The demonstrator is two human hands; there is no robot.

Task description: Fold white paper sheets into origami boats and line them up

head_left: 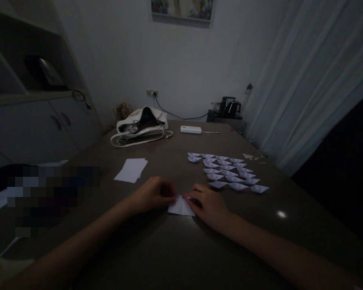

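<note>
A partly folded white paper piece (180, 207) lies on the dark table (169, 249) right in front of me. My left hand (153, 194) pinches its top left corner with curled fingers. My right hand (208, 205) presses on its right side, fingers closed on the paper's upper edge. Just beyond my right hand, several small folded paper boats (226, 171) lie in rows. A small stack of blank white sheets (131, 169) rests beyond my left hand.
A white handbag (140, 125) lies open at the table's far end, with a white power bank (190, 129) and cable beside it. Cabinets and shelves line the left wall. White curtains hang at the right. A blurred-out patch covers the left table edge.
</note>
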